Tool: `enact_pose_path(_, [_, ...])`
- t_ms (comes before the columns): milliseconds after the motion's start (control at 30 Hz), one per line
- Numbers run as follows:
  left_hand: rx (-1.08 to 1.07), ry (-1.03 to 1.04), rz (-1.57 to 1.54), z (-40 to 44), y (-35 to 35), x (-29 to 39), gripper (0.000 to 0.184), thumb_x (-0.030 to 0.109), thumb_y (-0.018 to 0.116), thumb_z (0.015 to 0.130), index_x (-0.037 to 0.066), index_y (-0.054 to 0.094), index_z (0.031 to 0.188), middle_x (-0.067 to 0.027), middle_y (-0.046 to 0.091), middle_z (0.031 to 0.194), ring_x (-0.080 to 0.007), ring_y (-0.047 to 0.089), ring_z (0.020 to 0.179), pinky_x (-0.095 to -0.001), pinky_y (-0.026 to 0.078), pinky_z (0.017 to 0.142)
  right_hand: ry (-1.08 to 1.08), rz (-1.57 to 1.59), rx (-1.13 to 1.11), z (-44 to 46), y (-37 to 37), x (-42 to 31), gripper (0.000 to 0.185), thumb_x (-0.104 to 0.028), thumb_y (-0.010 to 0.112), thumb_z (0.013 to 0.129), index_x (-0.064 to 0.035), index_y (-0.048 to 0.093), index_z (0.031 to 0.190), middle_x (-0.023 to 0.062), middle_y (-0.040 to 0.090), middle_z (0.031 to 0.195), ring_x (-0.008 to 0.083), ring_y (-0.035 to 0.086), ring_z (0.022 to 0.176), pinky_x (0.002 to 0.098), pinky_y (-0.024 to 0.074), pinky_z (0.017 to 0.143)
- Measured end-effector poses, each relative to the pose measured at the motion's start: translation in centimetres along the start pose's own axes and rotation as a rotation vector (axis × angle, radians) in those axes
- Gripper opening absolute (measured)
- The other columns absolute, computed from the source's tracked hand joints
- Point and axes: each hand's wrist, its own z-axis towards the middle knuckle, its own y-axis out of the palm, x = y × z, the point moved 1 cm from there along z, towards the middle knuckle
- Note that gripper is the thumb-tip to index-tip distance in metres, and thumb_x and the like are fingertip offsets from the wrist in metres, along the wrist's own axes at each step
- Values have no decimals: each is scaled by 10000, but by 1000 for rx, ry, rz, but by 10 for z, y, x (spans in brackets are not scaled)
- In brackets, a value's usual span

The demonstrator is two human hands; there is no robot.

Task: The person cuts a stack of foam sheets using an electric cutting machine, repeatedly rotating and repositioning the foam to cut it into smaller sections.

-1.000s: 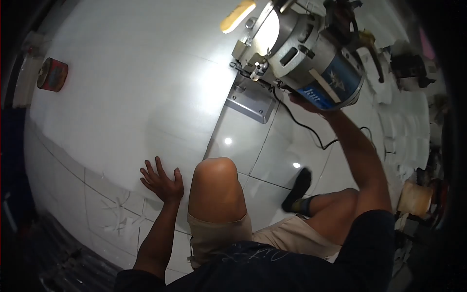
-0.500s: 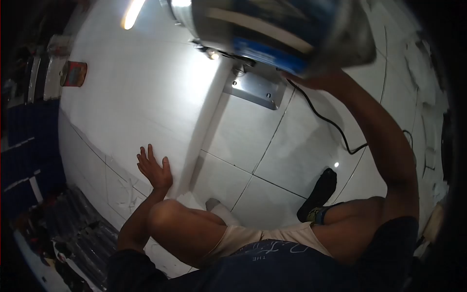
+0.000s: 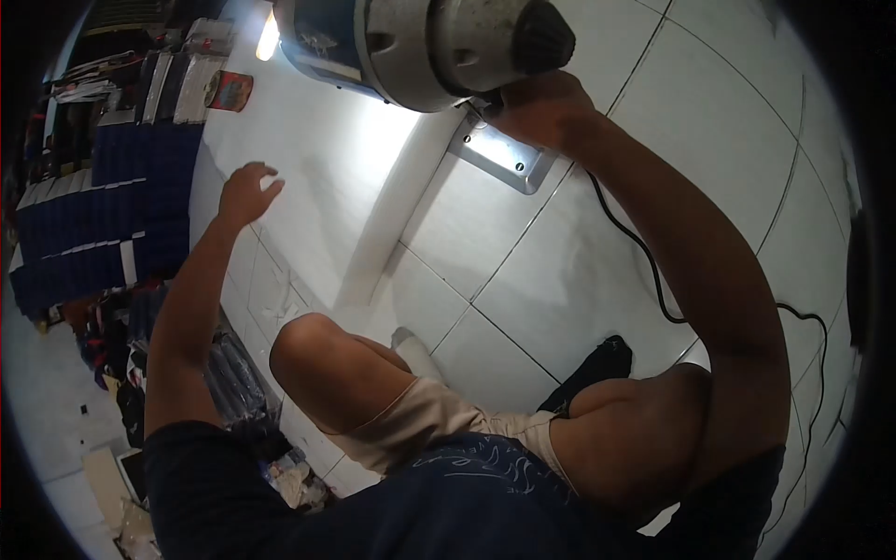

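Observation:
A corded electric cloth cutter (image 3: 411, 51) with a large grey and blue motor housing fills the top of the view. Its metal base plate (image 3: 504, 159) is low, by the rounded edge of a thick white cloth layer (image 3: 322, 187). My right hand (image 3: 546, 110) is closed beneath the motor's dark end cap, apparently round the handle, which the hand and housing mostly hide. Over the far left part of the white cloth, my left hand (image 3: 250, 193) is empty, fingers loosely bent and thumb apart. Whether it touches the cloth I cannot tell.
A black power cord (image 3: 644, 261) trails across the white tiled floor (image 3: 523, 271) to the right. Navy stacks (image 3: 103, 219) and plastic-wrapped packs (image 3: 233, 378) line the left side. A red tin or packet (image 3: 233, 91) rests at the cloth's far end. A bright lamp shines at the top.
My left hand has gone from lying spread near the cloth's edge to farther up and left. The view has shifted, and the cutter's motor now shows its dark end cap.

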Motion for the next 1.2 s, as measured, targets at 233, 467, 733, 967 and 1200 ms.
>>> enact_pose_path(233, [143, 67, -70, 88, 1, 59, 482, 460, 646, 883, 70, 696, 1161, -145, 661, 1248, -311, 609, 1171, -396, 467, 1008, -27, -18, 130, -8, 2, -1, 364, -366, 582, 919, -148, 649, 1204, 98, 683, 1175, 275, 652, 1098, 396, 528, 937])
enact_pose_path(467, [360, 60, -318, 154, 55, 110, 883, 725, 620, 777, 140, 516, 1430, -208, 414, 1519, -367, 363, 1424, -527, 269, 1167, -124, -242, 411, -7, 20, 8, 330, -374, 604, 940, -154, 655, 1179, 70, 674, 1154, 235, 672, 1022, 389, 572, 835])
enact_pose_path(733, [357, -1, -533, 165, 111, 136, 1108, 843, 597, 705, 135, 359, 1523, -222, 236, 1599, -416, 161, 1497, -615, 93, 1194, -283, 15, 304, -11, 12, -4, 205, -146, 727, 907, -65, 689, 1091, 39, 712, 1002, 185, 693, 915, 332, 579, 774])
enact_pose_path(967, [392, 22, -577, 161, 117, 140, 1056, 804, 610, 744, 128, 370, 1519, -231, 237, 1596, -413, 134, 1504, -628, 69, 1191, -102, -92, 218, -12, 12, -18, 451, -432, 674, 932, -116, 634, 1253, 86, 668, 1232, 258, 603, 1157, 397, 431, 1044])
enact_pose_path(1200, [454, 17, -601, 158, 113, 135, 1031, 778, 616, 760, 104, 388, 1506, -265, 254, 1575, -445, 146, 1491, -660, 57, 1172, -249, -365, 398, -13, 5, -43, 308, -339, 761, 882, -122, 718, 1095, 55, 741, 996, 168, 713, 892, 334, 600, 794])
